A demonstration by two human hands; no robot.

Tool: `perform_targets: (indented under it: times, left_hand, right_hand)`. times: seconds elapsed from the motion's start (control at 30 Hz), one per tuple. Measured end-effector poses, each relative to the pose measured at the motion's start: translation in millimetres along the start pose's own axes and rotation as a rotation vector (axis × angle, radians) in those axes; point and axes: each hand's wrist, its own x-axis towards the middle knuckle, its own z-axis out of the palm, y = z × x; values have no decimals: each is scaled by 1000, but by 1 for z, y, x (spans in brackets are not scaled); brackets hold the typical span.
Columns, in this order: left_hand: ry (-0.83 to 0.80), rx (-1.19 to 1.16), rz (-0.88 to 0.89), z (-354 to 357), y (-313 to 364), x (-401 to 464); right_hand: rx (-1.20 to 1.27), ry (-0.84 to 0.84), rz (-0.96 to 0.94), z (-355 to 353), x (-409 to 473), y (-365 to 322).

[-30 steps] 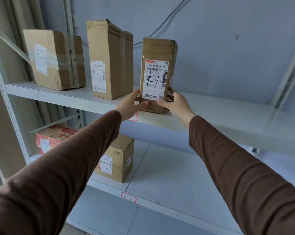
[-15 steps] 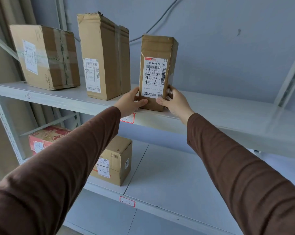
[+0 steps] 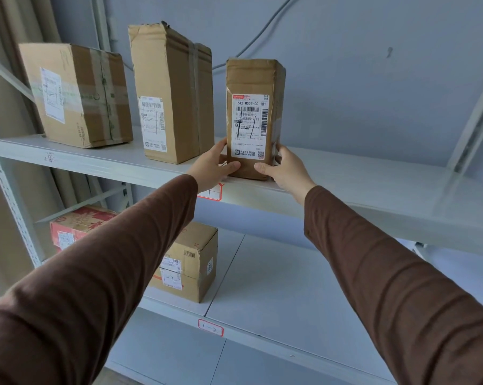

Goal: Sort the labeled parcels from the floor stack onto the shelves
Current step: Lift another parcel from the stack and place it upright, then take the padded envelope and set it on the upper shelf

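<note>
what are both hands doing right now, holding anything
Left hand: grips the lower left side of the tall brown cardboard parcel standing on the grey metal shelf.
Right hand: grips the same parcel's lower right side.

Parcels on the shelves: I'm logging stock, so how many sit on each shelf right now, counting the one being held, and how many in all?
Upper shelf: 3, the wide box, the tall box and the narrow parcel gripped by left hand and right hand.
Lower shelf: 2, the red box and the brown box.
Total: 5
</note>
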Motion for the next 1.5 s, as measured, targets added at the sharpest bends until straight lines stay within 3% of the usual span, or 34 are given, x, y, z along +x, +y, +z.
perform_targets:
  times: [0.37,0.57,0.9,1.17,1.5]
  left_hand:
    - [9,-30,-18,0,0,-2]
    - [78,92,-27,6,0,-18]
    - [210,239,187,30,8,-99]
    - [113,477,311,93,0,-182]
    - [-91,522,210,221,18,-268]
  right_hand:
    - [-33,2,17,-1,-6,-5]
    - [-74,31,17,-6,-25,-10]
    - [-374,220,-162,-3,-110,3]
    - [-621,223,-235,6,-211,62]
    - [-666,48,-79,-38,-328,167]
